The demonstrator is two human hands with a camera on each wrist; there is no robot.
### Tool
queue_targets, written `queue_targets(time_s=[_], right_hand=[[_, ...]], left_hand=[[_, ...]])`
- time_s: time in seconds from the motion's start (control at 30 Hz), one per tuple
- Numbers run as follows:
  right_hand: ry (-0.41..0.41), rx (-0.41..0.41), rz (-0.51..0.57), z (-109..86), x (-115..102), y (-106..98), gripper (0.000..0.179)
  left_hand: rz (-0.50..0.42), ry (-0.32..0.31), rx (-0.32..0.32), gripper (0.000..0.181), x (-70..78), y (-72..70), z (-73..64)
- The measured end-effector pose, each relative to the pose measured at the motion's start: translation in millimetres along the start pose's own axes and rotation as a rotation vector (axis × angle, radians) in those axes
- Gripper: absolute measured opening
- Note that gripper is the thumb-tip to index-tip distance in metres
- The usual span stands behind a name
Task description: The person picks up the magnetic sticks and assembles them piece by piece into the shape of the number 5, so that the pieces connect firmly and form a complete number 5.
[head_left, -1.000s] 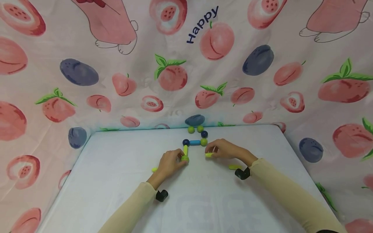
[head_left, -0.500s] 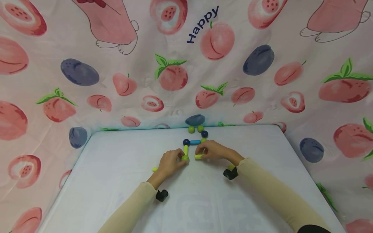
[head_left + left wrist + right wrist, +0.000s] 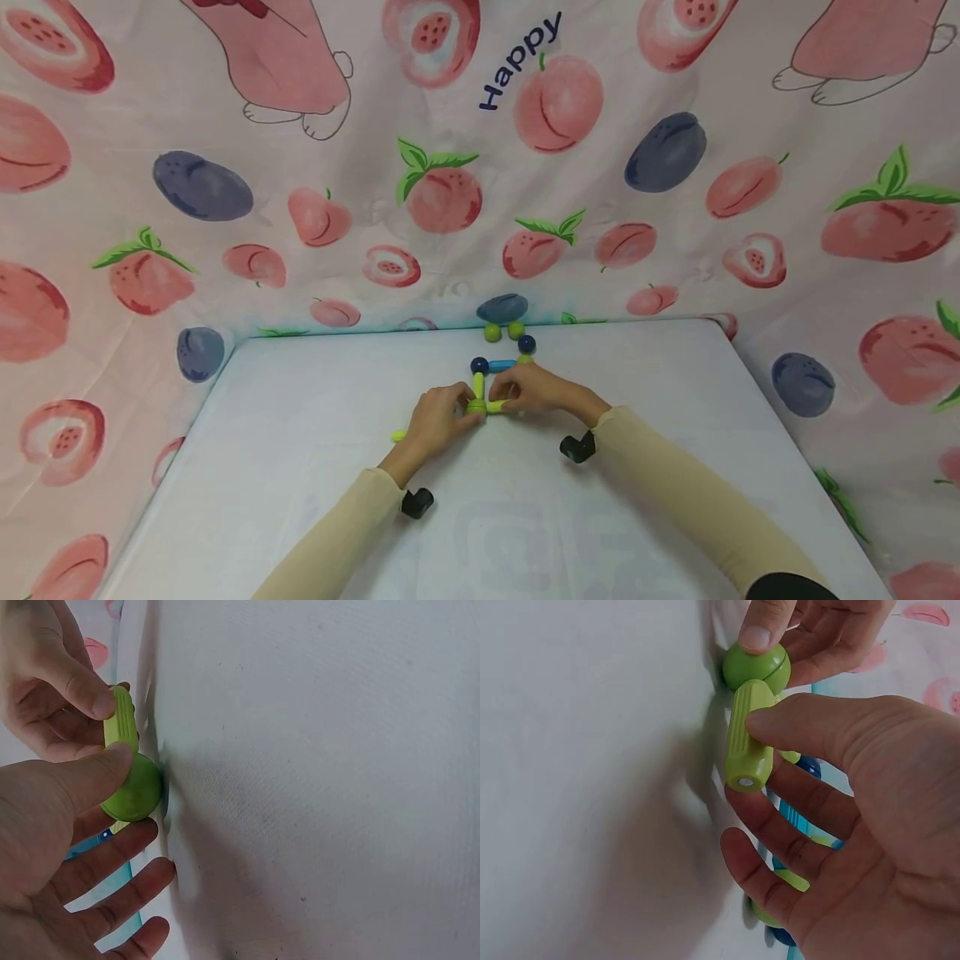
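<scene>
A: Left side?
B: My left hand (image 3: 438, 418) pinches the glossy green plastic ball (image 3: 135, 793), other fingers loosely spread.
A: Right side?
B: My right hand (image 3: 534, 388), partly curled, pinches the ribbed yellow-green plastic rod (image 3: 742, 744), now shifted left against the ball; joint contact appears made.

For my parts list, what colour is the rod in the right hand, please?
Yellow-green; the rod shows best in the right wrist view.
</scene>
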State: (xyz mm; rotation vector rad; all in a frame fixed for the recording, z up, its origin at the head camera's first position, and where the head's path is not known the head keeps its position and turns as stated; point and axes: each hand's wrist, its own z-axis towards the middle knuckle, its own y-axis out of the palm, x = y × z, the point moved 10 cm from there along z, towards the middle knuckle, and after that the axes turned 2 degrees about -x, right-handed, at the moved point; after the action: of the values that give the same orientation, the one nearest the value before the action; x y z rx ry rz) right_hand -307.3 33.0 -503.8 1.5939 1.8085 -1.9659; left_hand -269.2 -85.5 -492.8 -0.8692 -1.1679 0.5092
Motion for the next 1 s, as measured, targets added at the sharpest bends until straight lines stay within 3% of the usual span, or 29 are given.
queue_targets(time_s=[0.7,1.0], right_hand=[[0.009,0.011,0.007,-1.2,3,1,0.018],[0.027,0.028,0.018,-10.9,3,-3,0.024]], left_hand=[[0.018,0.002,0.008,0.026,1.5,-0.3,2.0],[0.023,-0.006,-0.006,0.026,0.1,2.8,0.8]])
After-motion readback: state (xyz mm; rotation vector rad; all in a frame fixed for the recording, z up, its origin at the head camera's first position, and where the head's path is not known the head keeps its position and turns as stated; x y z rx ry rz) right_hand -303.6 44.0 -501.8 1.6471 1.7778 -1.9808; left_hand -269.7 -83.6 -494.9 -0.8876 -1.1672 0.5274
